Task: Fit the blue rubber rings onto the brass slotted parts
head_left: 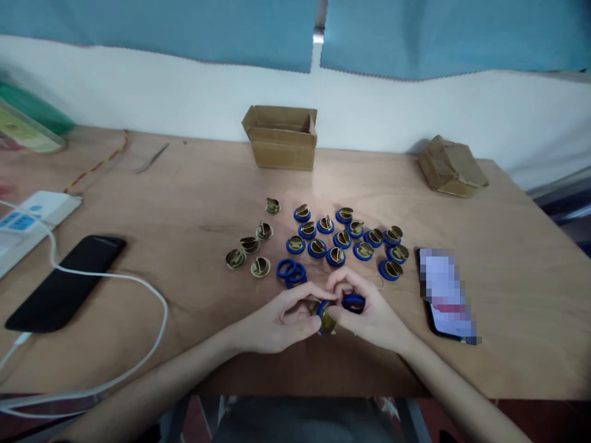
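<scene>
Above the table's front edge, my left hand and my right hand meet. Between their fingertips they grip a round brass-coloured metal piece with a blue ring around it. A second blue ring sits in the fingers of my right hand. Just beyond my left hand lie several loose blue rings, partly overlapping. Several brass-coloured pieces with raised flaps and blue rings lie ahead of my hands. To their left are several similar pieces without blue rings.
A cardboard box stands open by the wall, with a crumpled box at back right. A lit phone lies right of my hands. On the left are a black phone, white cable and power strip.
</scene>
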The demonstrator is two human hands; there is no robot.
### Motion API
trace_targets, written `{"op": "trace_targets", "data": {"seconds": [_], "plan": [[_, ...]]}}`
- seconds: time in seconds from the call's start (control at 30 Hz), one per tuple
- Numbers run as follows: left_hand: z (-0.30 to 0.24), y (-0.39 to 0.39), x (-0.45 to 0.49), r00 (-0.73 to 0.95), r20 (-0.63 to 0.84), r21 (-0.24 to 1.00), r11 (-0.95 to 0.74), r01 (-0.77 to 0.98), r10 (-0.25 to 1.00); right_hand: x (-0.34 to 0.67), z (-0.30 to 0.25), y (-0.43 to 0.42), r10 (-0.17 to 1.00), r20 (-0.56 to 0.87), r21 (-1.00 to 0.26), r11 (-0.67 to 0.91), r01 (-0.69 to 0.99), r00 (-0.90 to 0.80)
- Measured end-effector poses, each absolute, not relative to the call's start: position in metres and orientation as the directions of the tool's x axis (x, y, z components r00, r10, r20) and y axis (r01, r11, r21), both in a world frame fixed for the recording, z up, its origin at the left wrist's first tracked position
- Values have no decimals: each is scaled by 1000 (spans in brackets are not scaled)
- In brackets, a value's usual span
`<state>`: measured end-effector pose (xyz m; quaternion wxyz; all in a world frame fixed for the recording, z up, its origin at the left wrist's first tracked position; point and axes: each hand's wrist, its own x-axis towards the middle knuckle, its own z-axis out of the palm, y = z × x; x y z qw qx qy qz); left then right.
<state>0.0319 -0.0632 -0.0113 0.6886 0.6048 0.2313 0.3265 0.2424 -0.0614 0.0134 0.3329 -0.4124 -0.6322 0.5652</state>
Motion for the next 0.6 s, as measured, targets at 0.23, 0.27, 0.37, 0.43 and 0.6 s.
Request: {"op": "trace_targets", "data": {"seconds": [0.23, 0.27, 0.37, 0.43, 0.6], "plan": [[-18, -65, 32, 677, 33, 984, 95, -151, 735, 242, 8, -61, 899, -48, -986, 26, 162, -436], [-17, -65, 32, 677, 8, 984, 114, -136, 736, 241, 8, -61, 899, -47, -985, 32, 171, -435], [-15, -65, 32, 674, -56, 985, 151, -83, 736, 241, 9, -62, 901, -56, -979, 34, 200, -430], [-13, -65, 32, 670, -76, 988, 144, -47, 739, 241, 9, -63, 900, -62, -978, 32, 208, -430], [-12, -64, 33, 660, -67, 995, 96, -7, 748, 240, 6, -66, 896, -62, -975, 39, 218, -439]]}}
